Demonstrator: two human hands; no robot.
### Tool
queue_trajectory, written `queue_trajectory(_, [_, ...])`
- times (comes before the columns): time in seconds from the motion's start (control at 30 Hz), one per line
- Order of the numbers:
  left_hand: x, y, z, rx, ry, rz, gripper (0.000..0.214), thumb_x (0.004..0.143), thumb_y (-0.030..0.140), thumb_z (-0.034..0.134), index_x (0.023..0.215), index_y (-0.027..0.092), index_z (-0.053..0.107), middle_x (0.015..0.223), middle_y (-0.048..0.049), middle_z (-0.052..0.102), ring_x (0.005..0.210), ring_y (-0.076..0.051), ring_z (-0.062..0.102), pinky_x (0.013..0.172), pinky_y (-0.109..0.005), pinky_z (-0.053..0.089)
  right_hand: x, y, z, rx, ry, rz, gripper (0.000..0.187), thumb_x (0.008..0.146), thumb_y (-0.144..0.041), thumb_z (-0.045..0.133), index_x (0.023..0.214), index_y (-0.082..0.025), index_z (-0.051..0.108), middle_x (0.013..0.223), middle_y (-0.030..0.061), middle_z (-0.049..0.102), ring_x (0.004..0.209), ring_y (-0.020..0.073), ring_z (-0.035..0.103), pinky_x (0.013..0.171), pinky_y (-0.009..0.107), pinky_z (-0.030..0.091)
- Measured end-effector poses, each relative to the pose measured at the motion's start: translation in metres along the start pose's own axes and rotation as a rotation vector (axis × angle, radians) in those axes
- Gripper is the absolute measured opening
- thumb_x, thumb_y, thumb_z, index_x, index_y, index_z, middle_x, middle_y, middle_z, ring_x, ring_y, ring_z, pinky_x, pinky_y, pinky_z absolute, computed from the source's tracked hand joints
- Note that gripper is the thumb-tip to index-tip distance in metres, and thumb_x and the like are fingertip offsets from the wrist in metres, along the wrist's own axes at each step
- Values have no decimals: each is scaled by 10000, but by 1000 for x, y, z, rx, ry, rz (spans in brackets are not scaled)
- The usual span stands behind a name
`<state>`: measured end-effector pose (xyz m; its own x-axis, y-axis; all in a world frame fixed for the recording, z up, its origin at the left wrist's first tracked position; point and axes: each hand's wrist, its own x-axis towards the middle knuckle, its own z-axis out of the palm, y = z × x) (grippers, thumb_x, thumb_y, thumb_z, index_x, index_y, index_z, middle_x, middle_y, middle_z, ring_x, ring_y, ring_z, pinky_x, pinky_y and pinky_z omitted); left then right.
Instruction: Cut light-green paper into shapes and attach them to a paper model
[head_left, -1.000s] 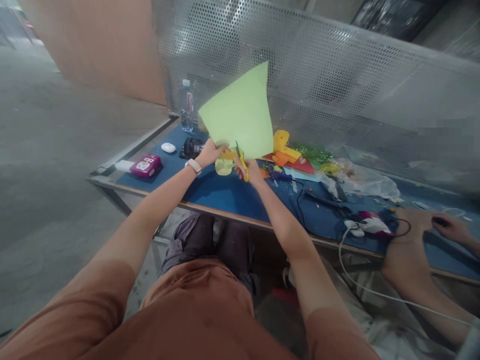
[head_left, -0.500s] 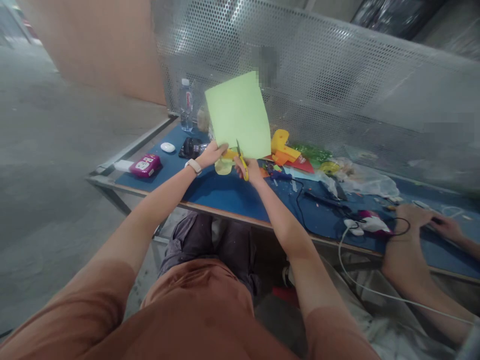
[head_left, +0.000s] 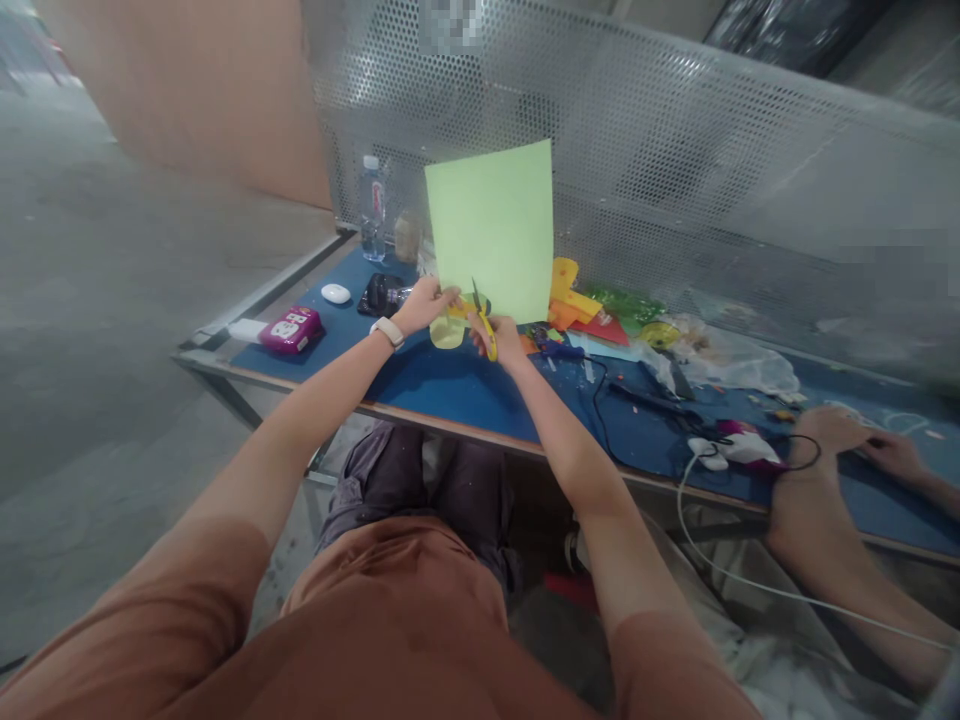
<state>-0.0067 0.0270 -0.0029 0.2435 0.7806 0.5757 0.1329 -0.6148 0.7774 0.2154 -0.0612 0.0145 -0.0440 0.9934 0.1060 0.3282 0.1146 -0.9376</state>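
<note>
A large light-green sheet of paper (head_left: 493,228) stands upright above the table. My left hand (head_left: 426,306), with a pale watch on its wrist, pinches the sheet's lower left edge. In my right hand (head_left: 501,342) is a pair of yellow-handled scissors (head_left: 487,328), its dark blades pointing up in front of the sheet's lower part. Whether the blades touch the paper, I cannot tell. Below my left fingers shows a pale yellow rounded piece (head_left: 447,333); whether it is held or lying there is unclear.
On the blue table (head_left: 442,385) at left are a purple pack (head_left: 294,331), a white oval case (head_left: 336,294), a black item (head_left: 379,296) and a water bottle (head_left: 373,210). Yellow shapes (head_left: 571,295), a cabled blue tool (head_left: 561,350) and plastic wrap (head_left: 739,355) lie right, near another person's hands (head_left: 829,430).
The green sheet has turned clockwise and its top has swung to the right, so it stands straighter. My hands and the scissors have barely moved.
</note>
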Motion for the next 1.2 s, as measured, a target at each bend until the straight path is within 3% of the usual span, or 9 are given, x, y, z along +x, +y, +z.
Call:
queue_trajectory(0.4, [0, -5, 1, 80, -49, 29, 403, 1169, 501, 776, 890, 215, 821, 963, -127, 892, 893, -258, 786, 940, -435, 669, 1, 11, 10, 18, -14, -40, 856, 908, -980, 1004, 656, -208, 733, 593, 38, 695, 453, 124, 592, 443, 234, 480])
queue_trajectory(0.63, [0, -9, 3, 53, -64, 32, 432, 1177, 555, 753, 917, 218, 823, 986, -125, 895, 930, -266, 809, 952, -435, 672, -1, 7, 11, 44, -17, -22, 845, 956, -950, 990, 671, -198, 731, 587, 31, 680, 435, 102, 575, 428, 212, 457])
queue_trajectory(0.9, [0, -2, 2, 4, -62, 14, 461, 1158, 612, 795, 917, 221, 835, 1009, -143, 905, 964, -274, 813, 1059, -475, 691, 1, 10, 10, 40, -21, -13, 807, 1044, -901, 945, 697, -213, 704, 561, 4, 639, 437, 97, 566, 453, 198, 477])
queue_trajectory(1.2, [-2, 10, 1, -47, -70, -36, 385, 1130, 523, 841, 910, 207, 831, 987, -147, 906, 933, -269, 806, 1005, -456, 697, -2, 4, 9, 2, -2, -15, 820, 988, -933, 968, 679, -236, 667, 581, 9, 644, 452, 122, 584, 455, 235, 487])
